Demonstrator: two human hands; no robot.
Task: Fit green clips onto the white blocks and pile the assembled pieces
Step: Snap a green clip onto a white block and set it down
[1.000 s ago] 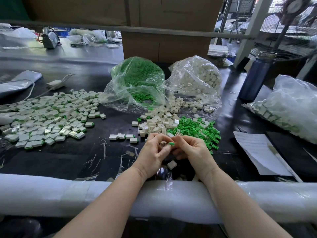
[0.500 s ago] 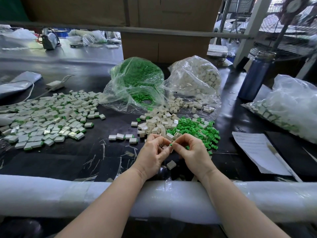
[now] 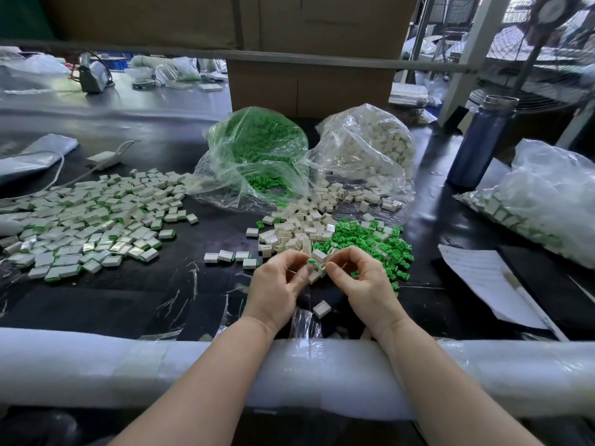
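My left hand [image 3: 277, 286] and my right hand [image 3: 363, 281] meet at the table's near middle, fingers curled around a white block [image 3: 318, 256] with a green clip [image 3: 311, 261] at its left end. More white pieces sit in my left fingers below it. Behind the hands lie loose white blocks [image 3: 299, 230] and loose green clips [image 3: 370, 243]. A wide spread of assembled pieces [image 3: 87, 226] covers the left side. One white block [image 3: 322, 309] lies alone between my wrists.
An open bag of green clips [image 3: 257, 156] and a bag of white blocks [image 3: 370, 149] stand at the back. A blue bottle [image 3: 479, 143], a bag of pieces [image 3: 541, 201] and a paper sheet [image 3: 486, 281] are on the right. A padded white rail [image 3: 96, 365] edges the table.
The two hands have drawn closer together and lifted slightly toward the piles; the white block with the green clip now stands out between the fingertips.
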